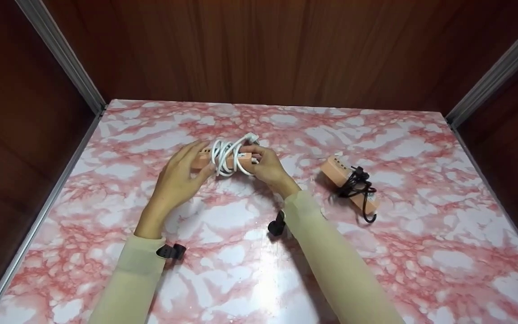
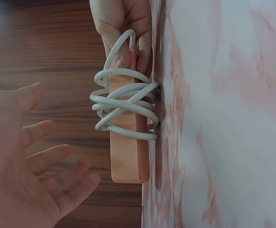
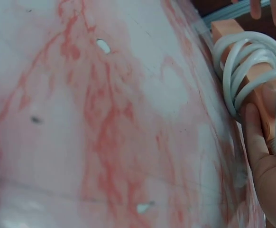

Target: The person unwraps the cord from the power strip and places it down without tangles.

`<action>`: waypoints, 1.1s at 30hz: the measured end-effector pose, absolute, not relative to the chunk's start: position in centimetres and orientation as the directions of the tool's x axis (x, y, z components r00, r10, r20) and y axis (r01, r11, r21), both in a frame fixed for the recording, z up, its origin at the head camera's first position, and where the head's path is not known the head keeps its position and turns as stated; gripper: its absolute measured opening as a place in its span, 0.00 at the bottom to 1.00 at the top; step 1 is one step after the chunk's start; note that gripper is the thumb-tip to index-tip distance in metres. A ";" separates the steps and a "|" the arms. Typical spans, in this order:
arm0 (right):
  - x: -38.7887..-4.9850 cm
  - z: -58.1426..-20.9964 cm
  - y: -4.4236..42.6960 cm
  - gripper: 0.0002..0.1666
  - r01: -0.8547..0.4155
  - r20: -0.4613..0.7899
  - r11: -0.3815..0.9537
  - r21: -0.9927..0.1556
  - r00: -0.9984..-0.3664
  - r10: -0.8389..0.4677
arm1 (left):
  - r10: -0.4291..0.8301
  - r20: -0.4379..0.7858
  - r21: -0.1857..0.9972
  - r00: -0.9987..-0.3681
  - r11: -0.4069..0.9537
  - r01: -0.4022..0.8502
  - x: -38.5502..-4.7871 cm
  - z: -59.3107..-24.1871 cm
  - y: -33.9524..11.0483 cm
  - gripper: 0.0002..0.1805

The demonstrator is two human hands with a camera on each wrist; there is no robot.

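Note:
An orange power strip wrapped in several loops of white cable is held at its right end by my right hand, thumb and fingers round it. In the right wrist view that hand grips the strip where the cable leaves it. My left hand is at the strip's left end in the head view; the left wrist view shows this hand apart from the strip, fingers spread and loosely bent, holding nothing. The white plug sticks up at the top of the coil.
A second orange power strip with black cable wound round it lies on the right of the marbled red and white table. Wooden panels stand behind and at both sides, with metal strips along the corners.

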State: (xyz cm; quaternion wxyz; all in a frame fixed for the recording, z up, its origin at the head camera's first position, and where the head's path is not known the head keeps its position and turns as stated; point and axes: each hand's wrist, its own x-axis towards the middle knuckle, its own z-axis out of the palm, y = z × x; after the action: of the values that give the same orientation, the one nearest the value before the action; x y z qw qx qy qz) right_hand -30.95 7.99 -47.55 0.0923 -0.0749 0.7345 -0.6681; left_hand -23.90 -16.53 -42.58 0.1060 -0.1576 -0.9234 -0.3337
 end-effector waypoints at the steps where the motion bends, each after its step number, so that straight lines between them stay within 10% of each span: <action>1: -31.0 -47.6 8.0 0.21 0.012 -0.032 0.088 -0.996 -0.973 -0.230 | 0.221 0.300 0.583 -0.928 0.728 0.361 -23.9 -42.6 -16.5 0.35; 33: -27.9 -45.1 13.9 0.18 -0.151 0.146 0.013 -0.989 -0.975 -0.169 | 0.208 0.361 0.597 -0.909 0.697 0.396 -23.7 -42.1 -16.8 0.34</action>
State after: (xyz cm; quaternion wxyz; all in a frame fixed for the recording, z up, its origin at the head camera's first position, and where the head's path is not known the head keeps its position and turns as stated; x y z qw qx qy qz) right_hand -27.91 13.88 -45.12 0.0068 -0.1124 0.7118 -0.6933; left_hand -23.71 -16.82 -42.12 0.1342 -0.1657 -0.9114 -0.3519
